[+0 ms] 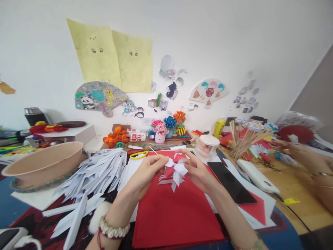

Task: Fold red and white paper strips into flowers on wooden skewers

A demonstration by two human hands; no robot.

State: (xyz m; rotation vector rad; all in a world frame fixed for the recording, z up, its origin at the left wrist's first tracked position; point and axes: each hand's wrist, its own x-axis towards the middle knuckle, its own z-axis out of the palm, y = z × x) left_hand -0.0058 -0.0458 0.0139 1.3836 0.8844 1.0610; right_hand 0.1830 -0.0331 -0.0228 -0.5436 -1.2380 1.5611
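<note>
A folded paper piece (177, 172), white with red parts, is held above a stack of red sheets (179, 217) at the middle of the table. It is gripped from both sides: its left edge is pinched between the thumb and fingers of the left hand (149, 170), and its right side is enclosed by the bent fingers of the right hand (197, 170). The long axis of its white part is steeply inclined in the view; the pointed tips are directed downward, toward the wearer, and the red part is placed at the upper end. A thin stick (153, 150) is seen just beyond the left hand; whether it is held cannot be told.

Containers are arranged around the work. A beige bowl (47, 163) is set at the left, its floor hidden by the near wall, beside a heap of white paper strips (96, 173). Pink flowers (160, 127) are borne in a pink pot (159, 139), blue flowers (170, 122) in a blue pot (169, 134), and orange flowers (180, 117) in a striped pot (181, 131). Something orange-brown is enclosed in a clear lidded tub (208, 147). At the far right, another person's hand (307, 152) is blurred.
</note>
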